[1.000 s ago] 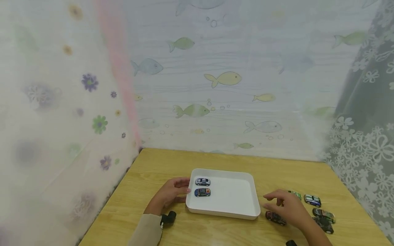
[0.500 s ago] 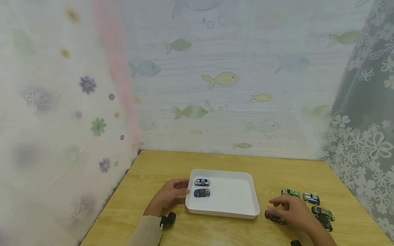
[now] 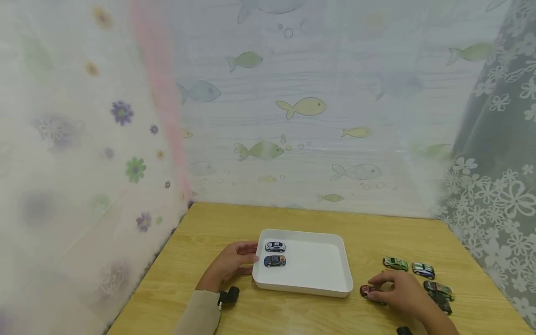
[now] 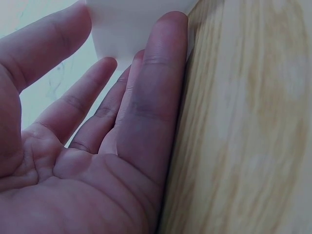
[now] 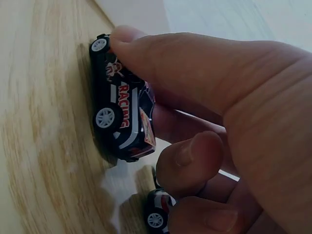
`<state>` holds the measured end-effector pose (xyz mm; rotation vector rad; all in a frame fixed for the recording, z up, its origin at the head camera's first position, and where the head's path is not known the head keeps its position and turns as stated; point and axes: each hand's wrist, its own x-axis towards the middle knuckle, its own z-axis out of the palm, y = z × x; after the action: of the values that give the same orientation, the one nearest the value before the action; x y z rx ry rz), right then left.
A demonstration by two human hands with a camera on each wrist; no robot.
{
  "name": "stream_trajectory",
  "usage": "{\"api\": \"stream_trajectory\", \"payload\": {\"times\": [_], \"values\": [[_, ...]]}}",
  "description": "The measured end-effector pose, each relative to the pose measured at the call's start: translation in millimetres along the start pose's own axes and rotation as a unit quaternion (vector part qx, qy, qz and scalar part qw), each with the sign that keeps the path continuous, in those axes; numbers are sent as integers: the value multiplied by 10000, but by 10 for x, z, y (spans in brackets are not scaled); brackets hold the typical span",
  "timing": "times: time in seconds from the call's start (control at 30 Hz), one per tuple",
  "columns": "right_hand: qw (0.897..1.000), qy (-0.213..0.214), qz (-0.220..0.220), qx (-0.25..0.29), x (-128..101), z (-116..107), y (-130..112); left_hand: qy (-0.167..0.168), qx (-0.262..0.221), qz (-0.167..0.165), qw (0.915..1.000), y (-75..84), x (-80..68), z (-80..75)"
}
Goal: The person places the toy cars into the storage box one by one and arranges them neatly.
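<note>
My left hand [image 3: 232, 263] rests against the left side of a white tray [image 3: 307, 292]. Its fingers are fairly straight, with fingertips touching the tray wall [image 4: 122, 29] in the left wrist view. Inside the tray, a white-and-black toy car [image 3: 275, 246] and a blue-and-orange toy car [image 3: 274, 261] lie near the left wall. Right of the tray, my right hand [image 3: 399, 293] pinches a dark red-and-black toy car [image 3: 366, 291] on the table. In the right wrist view, my thumb lies along this car's side, which reads "RACING" [image 5: 124, 107].
Near my right hand are a green toy car [image 3: 395, 264], a white-green-blue toy car [image 3: 424, 270] and two dark toy cars [image 3: 439, 289] close together. Part of another car [image 5: 158, 209] shows below in the right wrist view. Printed curtains surround the wooden table [image 3: 234, 214].
My right hand has moved down and back from beside the tray onto the dark red-and-black car and now pinches it. The left hand and tray have stayed in place.
</note>
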<state>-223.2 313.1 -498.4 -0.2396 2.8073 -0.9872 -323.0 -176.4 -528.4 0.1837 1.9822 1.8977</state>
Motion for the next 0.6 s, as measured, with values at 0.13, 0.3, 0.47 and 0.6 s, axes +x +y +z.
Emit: {"api": "stream_trajectory", "payload": {"times": [0.13, 0.3, 0.47, 0.6], "values": [[9999, -115, -51, 39, 17, -2, 26, 26, 14, -18, 10000, 7, -6, -4], [9998, -150, -105, 69, 28, -23, 43, 18, -47, -21, 10000, 7, 3, -7], [9996, -184, -185, 70, 29, -24, 56, -1, -30, -9, 10000, 5, 15, -11], [9997, -156, -196, 33, 20, -13, 47, -8, -6, -9, 10000, -2, 24, -20]]}}
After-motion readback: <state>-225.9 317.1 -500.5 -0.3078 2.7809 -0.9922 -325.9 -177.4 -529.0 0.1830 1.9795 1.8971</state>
